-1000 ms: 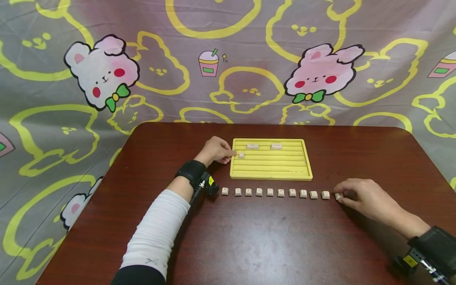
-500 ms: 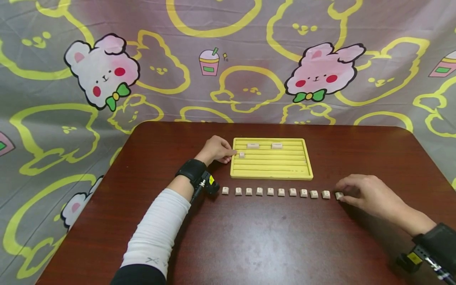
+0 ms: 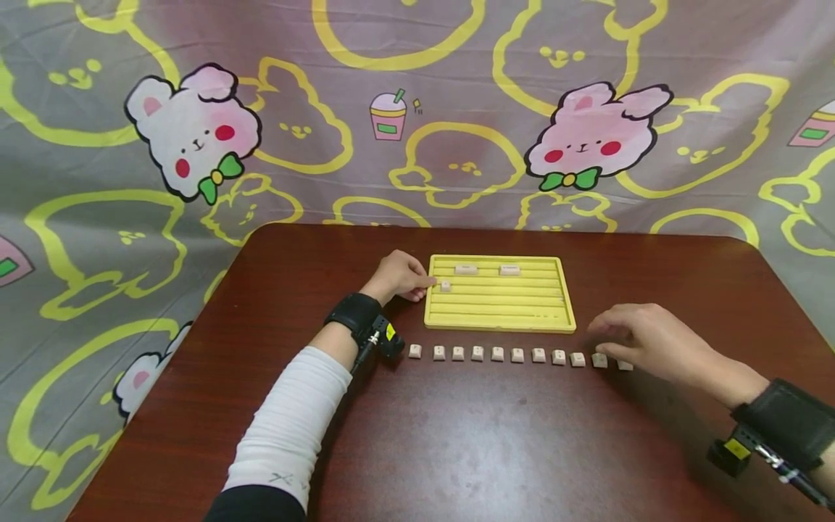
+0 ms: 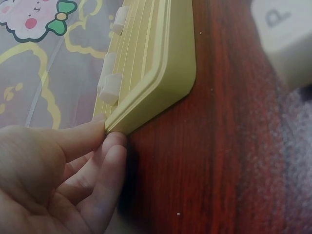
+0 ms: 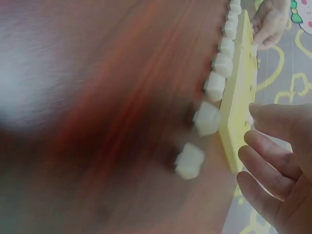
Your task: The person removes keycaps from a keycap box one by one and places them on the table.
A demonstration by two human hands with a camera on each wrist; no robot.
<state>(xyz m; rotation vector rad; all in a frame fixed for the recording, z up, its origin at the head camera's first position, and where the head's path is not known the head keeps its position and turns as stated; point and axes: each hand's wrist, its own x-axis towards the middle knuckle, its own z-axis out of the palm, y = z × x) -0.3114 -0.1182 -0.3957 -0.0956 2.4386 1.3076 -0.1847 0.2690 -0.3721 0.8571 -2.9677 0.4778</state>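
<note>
In the head view, my left hand point(image 3: 399, 275) pinches the left edge of a yellow ridged tray point(image 3: 499, 310). The left wrist view has the thumb and a fingertip meeting at the tray's side wall point(image 4: 178, 73). Two long white keycaps point(image 3: 466, 270) lie in the tray's top groove, and a small keycap point(image 3: 446, 286) sits lower, near the left rim. My right hand point(image 3: 659, 344) hovers over the right end of a row of several keycaps point(image 3: 517, 355), partly covering the last one point(image 3: 625, 365). Its fingers are relaxed and hold nothing in the right wrist view.
The keycap row runs along the tray's near side on a dark reddish-brown table point(image 3: 489, 449). A keycap marked P point(image 4: 285, 29) looms close in the left wrist view. Behind the table hangs a patterned cloth point(image 3: 470, 94).
My right hand has let go of the rightmost keycap and moved left and slightly up. That keycap stays in the row. The left hand keeps its place on the tray; the head view shifts slightly.
</note>
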